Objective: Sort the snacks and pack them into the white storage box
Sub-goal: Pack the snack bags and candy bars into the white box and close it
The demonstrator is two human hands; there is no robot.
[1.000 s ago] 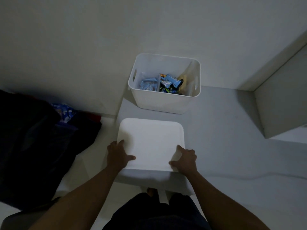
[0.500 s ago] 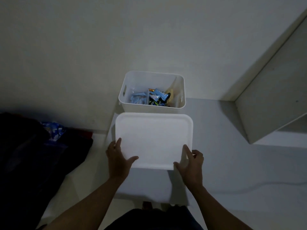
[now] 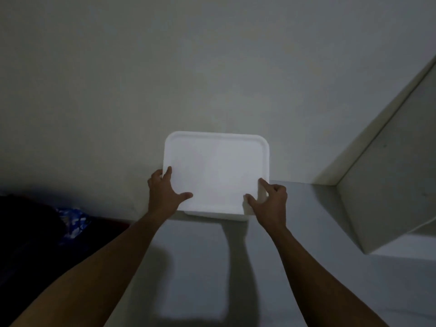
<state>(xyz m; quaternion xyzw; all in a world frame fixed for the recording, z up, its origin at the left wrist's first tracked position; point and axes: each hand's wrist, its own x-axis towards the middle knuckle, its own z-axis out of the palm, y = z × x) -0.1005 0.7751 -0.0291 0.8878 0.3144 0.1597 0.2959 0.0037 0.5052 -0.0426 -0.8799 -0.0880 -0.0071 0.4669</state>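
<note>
Two arms are in view, both uncovered from the fingers down to where the lower edge cuts them off. The left hand (image 3: pixel 165 194) and right hand (image 3: pixel 271 204) are bare, and so are the left forearm (image 3: pixel 99 267) and right forearm (image 3: pixel 318 267). In the dim light, fine detail on fingers and wrists cannot be made out.

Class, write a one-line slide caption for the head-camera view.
Left hand and right hand grip the white lid by its near corners, before a pale wall.
</note>
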